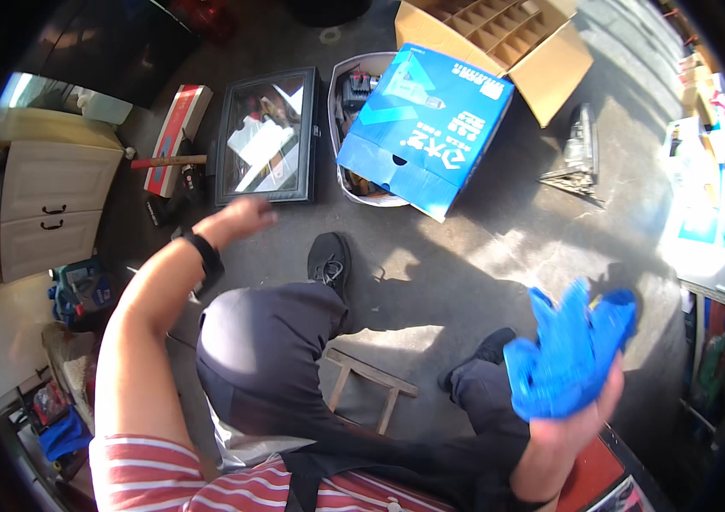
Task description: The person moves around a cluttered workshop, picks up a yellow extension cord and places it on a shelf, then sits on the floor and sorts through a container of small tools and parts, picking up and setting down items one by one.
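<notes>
A bright blue glove (pixel 567 358), possibly a pair, rests upright against the palm of my right hand (pixel 583 416), the thumb along its side. The glove's fingers point away from me, over the concrete floor. My left hand (pixel 240 221) is blurred, just short of the near edge of a black case with a clear lid (pixel 266 137). Whether its fingers are closed or apart is unclear. Hand tools and pale pieces show through that lid. A hammer (pixel 170 162) lies left of the case, across a long red and white box (pixel 176 137).
A blue printed carton (pixel 426 121) covers most of a white tub (pixel 369 200) of tools. Behind it stands an open cardboard box with dividers (pixel 497 25). A cordless drill (pixel 170 205) lies near the hammer. A wooden frame (pixel 372 377) lies between my legs. A bright, cluttered bench (pixel 714 262) borders the right.
</notes>
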Motion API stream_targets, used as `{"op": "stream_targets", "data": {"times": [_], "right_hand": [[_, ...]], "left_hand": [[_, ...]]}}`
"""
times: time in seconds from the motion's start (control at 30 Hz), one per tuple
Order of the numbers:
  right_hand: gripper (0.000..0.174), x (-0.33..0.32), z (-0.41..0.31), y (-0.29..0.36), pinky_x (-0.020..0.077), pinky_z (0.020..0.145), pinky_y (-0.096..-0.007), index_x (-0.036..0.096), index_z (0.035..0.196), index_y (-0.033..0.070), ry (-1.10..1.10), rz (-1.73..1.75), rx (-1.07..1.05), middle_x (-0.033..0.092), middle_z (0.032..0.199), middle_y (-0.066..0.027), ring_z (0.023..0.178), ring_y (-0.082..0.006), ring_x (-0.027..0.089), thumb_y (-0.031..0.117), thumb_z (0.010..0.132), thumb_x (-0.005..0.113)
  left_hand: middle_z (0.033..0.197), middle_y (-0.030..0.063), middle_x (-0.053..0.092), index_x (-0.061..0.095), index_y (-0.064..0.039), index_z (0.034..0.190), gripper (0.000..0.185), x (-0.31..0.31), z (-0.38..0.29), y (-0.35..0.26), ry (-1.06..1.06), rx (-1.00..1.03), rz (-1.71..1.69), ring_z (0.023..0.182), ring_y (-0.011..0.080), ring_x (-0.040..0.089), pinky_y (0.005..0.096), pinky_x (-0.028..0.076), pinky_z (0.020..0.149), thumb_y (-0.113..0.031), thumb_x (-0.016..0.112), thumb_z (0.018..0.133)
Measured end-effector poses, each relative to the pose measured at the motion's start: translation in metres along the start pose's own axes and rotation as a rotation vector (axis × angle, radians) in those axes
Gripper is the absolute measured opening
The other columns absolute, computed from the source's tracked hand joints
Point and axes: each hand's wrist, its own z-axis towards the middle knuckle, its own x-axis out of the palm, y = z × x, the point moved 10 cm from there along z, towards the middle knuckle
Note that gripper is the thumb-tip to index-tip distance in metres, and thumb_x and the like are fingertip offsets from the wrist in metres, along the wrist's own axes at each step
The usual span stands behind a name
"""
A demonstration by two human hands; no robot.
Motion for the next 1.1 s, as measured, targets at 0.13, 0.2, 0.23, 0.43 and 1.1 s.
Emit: {"op": "stream_targets", "data": {"times": [0.13,0.2,0.23,0.43,1.1], "right_hand": [[0.041,0.006,-0.003,0.001,0.0379,0.099,-0.0459,0.049,0.127,0.01,-0.001,-0.001,-0.145,0.053,0.126,-0.0082,0.116,-0.0262,0.05,0.032,0.092,0.047],[0.04,0.008,-0.012,0.011,0.0391,0.098,-0.046,0.051,0.124,0.011,0.004,0.014,-0.177,0.056,0.122,-0.0069,0.113,-0.0246,0.053,0.033,0.091,0.049],[0.04,0.015,-0.018,0.021,0.0391,0.098,-0.0463,0.051,0.125,0.011,0.062,0.01,-0.209,0.056,0.122,-0.0066,0.113,-0.0244,0.053,0.033,0.091,0.05],[0.043,-0.017,-0.025,0.042,0.0411,0.095,-0.0419,0.051,0.126,0.012,-0.24,0.025,-0.286,0.056,0.121,-0.0055,0.11,-0.0231,0.054,0.037,0.091,0.049],[0.052,-0.027,-0.045,0.062,0.0445,0.091,-0.0404,0.042,0.13,0.002,-0.193,0.017,-0.319,0.054,0.119,-0.0105,0.106,-0.0241,0.054,0.036,0.091,0.05]], "left_hand": [[0.102,0.0181,0.064,0.059,-0.003,0.113,0.054,-0.129,-0.015,-0.06,-0.161,0.077,0.16,0.096,0.0321,0.061,0.0389,0.047,0.084,-0.045,0.059,0.08],[0.101,0.0199,0.064,0.062,0.001,0.106,0.052,-0.172,-0.027,-0.109,-0.203,0.177,0.237,0.096,0.0336,0.06,0.0393,0.047,0.084,-0.045,0.059,0.081],[0.102,0.0197,0.064,0.063,0.0,0.105,0.052,-0.181,-0.024,-0.125,-0.136,0.13,0.198,0.098,0.0332,0.059,0.0392,0.046,0.085,-0.045,0.059,0.081],[0.082,0.0103,0.064,0.062,0.0,0.098,0.049,-0.099,0.015,-0.205,-0.056,0.131,-0.579,0.067,0.0211,0.062,0.0333,0.05,0.053,-0.046,0.06,0.084],[0.082,0.0055,0.062,0.06,-0.009,0.09,0.007,-0.076,0.055,-0.255,-0.341,0.021,-1.613,0.079,0.0196,0.059,0.0384,0.048,0.072,-0.013,0.059,0.085]]}}
